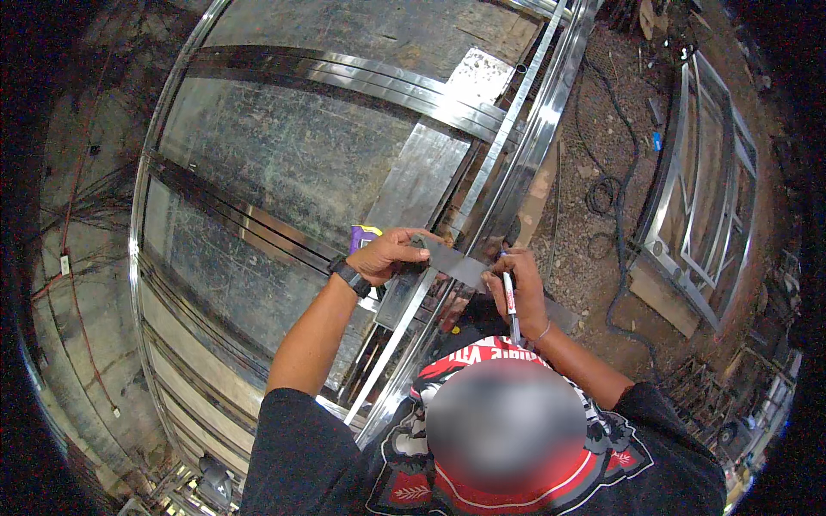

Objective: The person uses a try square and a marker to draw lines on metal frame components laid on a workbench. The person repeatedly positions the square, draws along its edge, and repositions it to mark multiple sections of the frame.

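- Grey plate [458, 264] crosses the bright strip [393, 346]; marking seems in hand.
- Left hand [385, 255] pinches its left end; right hand [521, 288] closes around a marker [509, 294].
- Next stroke likely needs steadiness.

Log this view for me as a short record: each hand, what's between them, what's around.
Left hand: grips the near end of a flat grey plate; black wristband on wrist
Right hand: holds a white marker pen by the plate's other end
Under plate: long metal strip
Beside left hand: purple-and-yellow tape measure, partly hidden
Ground, right: black cable, metal frame
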The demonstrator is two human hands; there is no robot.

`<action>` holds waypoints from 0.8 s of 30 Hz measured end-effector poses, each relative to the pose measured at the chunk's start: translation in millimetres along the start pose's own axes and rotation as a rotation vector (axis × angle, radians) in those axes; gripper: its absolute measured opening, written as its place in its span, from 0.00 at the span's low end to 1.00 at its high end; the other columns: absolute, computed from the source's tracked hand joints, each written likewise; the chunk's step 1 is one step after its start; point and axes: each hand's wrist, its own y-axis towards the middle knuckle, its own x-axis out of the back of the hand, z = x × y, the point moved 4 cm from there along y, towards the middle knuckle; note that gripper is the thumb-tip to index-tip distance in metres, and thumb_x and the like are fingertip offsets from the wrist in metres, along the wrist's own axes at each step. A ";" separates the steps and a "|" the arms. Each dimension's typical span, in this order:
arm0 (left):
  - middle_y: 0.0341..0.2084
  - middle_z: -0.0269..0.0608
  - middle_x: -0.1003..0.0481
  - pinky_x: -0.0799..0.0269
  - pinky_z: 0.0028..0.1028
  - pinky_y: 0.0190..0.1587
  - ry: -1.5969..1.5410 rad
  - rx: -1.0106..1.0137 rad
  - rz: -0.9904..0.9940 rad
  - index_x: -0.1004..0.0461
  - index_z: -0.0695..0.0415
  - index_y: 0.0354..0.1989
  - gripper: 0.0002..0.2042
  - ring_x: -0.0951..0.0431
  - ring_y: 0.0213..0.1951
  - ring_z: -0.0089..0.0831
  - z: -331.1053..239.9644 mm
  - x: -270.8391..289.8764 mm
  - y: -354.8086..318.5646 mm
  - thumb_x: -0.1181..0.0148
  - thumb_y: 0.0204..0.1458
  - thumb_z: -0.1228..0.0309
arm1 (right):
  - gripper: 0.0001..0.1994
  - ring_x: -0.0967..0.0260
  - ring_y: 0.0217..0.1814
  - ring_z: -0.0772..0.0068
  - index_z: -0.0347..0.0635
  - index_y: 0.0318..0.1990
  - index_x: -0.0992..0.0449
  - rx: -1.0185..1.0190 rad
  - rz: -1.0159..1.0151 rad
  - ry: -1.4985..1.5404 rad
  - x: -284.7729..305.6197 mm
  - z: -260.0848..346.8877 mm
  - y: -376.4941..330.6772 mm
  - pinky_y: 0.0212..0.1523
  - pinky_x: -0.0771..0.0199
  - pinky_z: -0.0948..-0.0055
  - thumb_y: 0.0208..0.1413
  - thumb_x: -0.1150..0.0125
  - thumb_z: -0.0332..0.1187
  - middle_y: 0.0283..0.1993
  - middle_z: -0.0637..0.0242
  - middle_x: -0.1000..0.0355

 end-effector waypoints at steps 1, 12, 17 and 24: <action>0.48 0.41 0.19 0.26 0.32 0.58 0.015 -0.002 -0.004 0.27 0.60 0.58 0.27 0.18 0.49 0.30 -1.8 -3.6 -0.7 0.27 0.52 0.63 | 0.15 0.33 0.48 0.50 0.41 0.43 0.30 -0.004 -0.002 -0.005 1.0 -0.1 0.5 0.50 0.29 0.57 0.50 0.30 0.24 0.41 0.53 0.33; 0.42 0.42 0.18 0.20 0.33 0.51 -0.002 -0.038 -0.041 0.27 0.60 0.55 0.22 0.16 0.42 0.32 -3.6 -14.2 -5.1 0.29 0.56 0.63 | 0.16 0.34 0.41 0.53 0.40 0.41 0.31 0.015 -0.031 -0.015 -0.3 0.6 1.6 0.45 0.30 0.63 0.48 0.30 0.21 0.39 0.54 0.34; 0.41 0.42 0.18 0.19 0.33 0.48 0.017 -0.045 -0.084 0.28 0.61 0.54 0.22 0.16 0.41 0.32 5.2 -8.1 -1.8 0.29 0.56 0.63 | 0.15 0.34 0.40 0.53 0.40 0.41 0.31 -0.008 -0.034 -0.023 1.2 1.8 1.4 0.44 0.31 0.63 0.49 0.30 0.22 0.39 0.54 0.34; 0.39 0.42 0.19 0.18 0.33 0.45 0.024 -0.061 -0.100 0.28 0.60 0.52 0.19 0.16 0.39 0.32 4.6 -11.9 -2.3 0.32 0.59 0.63 | 0.15 0.34 0.39 0.54 0.40 0.41 0.31 0.002 -0.044 -0.044 1.6 1.1 1.4 0.42 0.31 0.64 0.50 0.30 0.23 0.37 0.55 0.35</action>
